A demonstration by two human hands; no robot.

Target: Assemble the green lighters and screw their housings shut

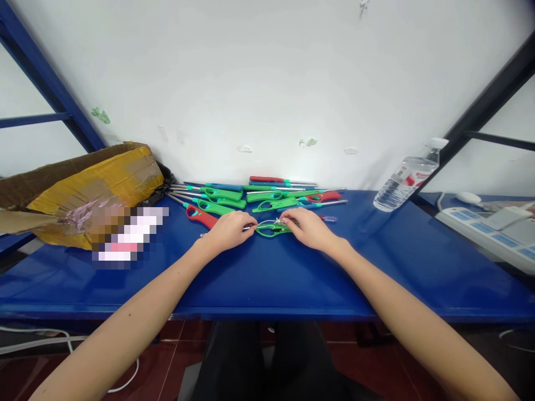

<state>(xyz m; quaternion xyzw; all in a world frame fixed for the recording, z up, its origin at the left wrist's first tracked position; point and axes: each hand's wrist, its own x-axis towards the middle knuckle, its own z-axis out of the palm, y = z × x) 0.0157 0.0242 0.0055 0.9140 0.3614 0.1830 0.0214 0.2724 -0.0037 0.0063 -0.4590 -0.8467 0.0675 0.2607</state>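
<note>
A green long-necked lighter (pixel 270 229) lies on the blue table (pixel 267 278) between my two hands. My left hand (pixel 228 230) pinches its metal neck from the left, fingers closed. My right hand (pixel 307 227) rests on the lighter's right end with fingers curled over it. Behind them lies a pile of several similar lighters (pixel 251 196) in green, red and blue, their metal necks pointing left and right. A small blue-handled screwdriver (pixel 329 219) lies just right of my right hand.
A torn cardboard box (pixel 83 186) lies at the left, with a blurred patch in front. A plastic water bottle (pixel 404 179) leans at the right against a dark frame bar. A white power strip (pixel 489 228) sits at far right. White wall behind.
</note>
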